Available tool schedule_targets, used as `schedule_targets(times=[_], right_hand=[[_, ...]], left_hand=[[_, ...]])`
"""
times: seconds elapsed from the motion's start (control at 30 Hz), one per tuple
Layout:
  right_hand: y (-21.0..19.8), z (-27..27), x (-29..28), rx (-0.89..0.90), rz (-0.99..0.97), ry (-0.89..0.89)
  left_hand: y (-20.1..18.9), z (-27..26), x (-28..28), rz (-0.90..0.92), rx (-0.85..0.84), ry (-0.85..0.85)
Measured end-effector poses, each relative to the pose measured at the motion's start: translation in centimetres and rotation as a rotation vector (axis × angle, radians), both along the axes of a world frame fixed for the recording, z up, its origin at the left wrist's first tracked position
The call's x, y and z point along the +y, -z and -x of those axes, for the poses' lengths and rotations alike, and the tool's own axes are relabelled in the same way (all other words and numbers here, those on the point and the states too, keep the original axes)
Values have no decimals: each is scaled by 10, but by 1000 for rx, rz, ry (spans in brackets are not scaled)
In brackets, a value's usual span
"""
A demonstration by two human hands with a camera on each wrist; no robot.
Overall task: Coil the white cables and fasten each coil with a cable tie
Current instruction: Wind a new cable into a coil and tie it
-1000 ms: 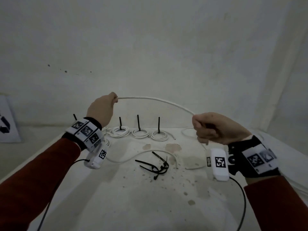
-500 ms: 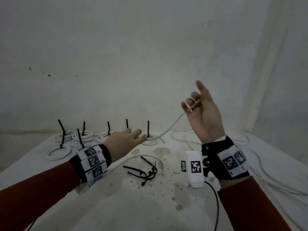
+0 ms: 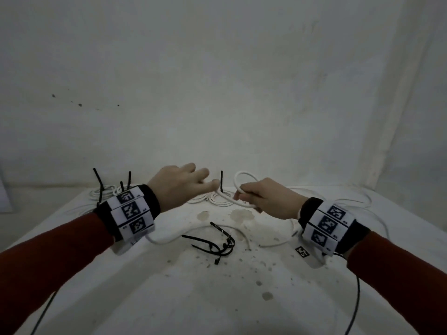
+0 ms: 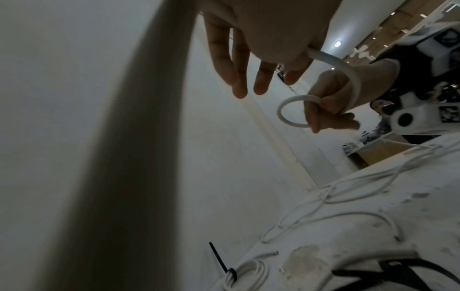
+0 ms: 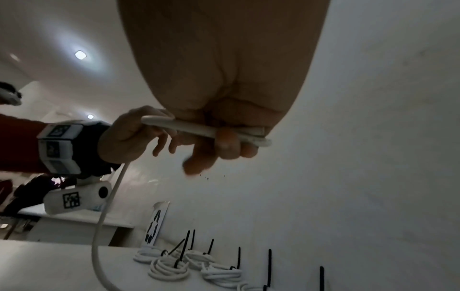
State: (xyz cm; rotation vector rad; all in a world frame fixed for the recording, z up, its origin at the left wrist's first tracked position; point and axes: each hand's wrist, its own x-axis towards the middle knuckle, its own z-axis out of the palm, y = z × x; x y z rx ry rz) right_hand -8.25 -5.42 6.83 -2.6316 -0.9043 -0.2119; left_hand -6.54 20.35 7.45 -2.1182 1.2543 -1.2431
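White walls and a stained white table are seen from the head view. No readable writing is found anywhere, just square coded tags on the wrist bands and a recycling-arrow sign that's only caught by the right wrist view. Over the table's 12 o'clock side, a small loop of white cable is pinched by the right hand. Its run is nipped by the left hand, other fingers loosely spread. Loose cable ties are left mid-table, tied coils at 11 o'clock.
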Motion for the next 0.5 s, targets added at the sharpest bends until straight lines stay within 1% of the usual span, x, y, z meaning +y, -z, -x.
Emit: schedule_targets(times=[0.1, 0.2, 0.3, 0.37, 0.43, 0.5], right_hand=[[-3, 6, -6, 70, -135, -14], [-6, 11, -7, 60, -150, -41], [-14, 7, -13, -51, -139, -16], [-22, 2, -23, -146, -141, 22], [-31, -1, -35, -231, -112, 65], [-37, -4, -45, -312, -102, 111]], left_hand=[[-10, -3, -7, 99, 40, -32], [-20, -14, -16, 169, 58, -36], [-22, -31, -26, 243, 87, -78], [-18, -41, -32, 342, 159, -173], [-9, -52, -34, 436, 286, -325], [2, -61, -34, 556, 430, -364]])
